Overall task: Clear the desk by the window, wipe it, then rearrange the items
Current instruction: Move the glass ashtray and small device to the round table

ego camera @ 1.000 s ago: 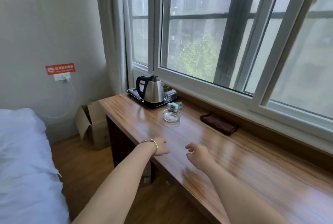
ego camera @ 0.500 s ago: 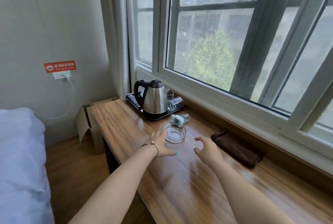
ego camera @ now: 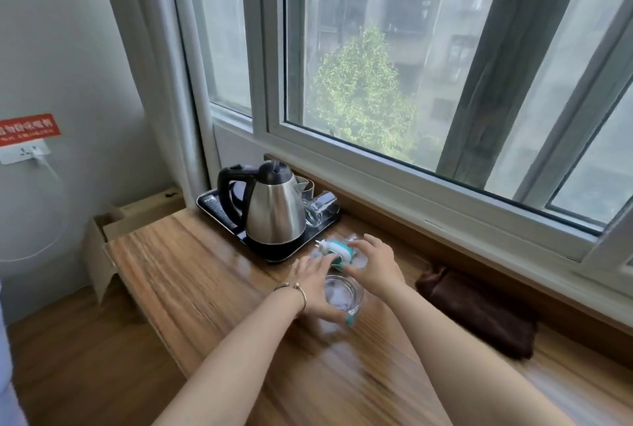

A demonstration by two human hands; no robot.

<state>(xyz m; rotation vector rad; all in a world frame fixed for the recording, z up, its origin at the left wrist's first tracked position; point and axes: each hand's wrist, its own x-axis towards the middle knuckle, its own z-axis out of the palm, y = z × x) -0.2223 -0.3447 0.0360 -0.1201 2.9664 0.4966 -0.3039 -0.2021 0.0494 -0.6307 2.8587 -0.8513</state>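
My right hand (ego camera: 375, 263) sits at frame centre, fingers curled over the small white-and-teal plug-in device (ego camera: 337, 249), touching its right end; whether I've actually pinched it I can't tell. The device lies on the desk (ego camera: 191, 288) just below-right of the black tray (ego camera: 263, 252) with the kettle (ego camera: 274, 210). Its long axis runs left-right, prongs pointing left towards the tray. My left hand (ego camera: 313, 283) is immediately below-left, fingers fairly straight, resting on the rim of the glass ashtray (ego camera: 344, 295), thumb underneath it. The ashtray is directly below the device, nearly touching. So each hand takes its nearer item. The brown cloth (ego camera: 476, 309) lies well to the right, under the window sill.
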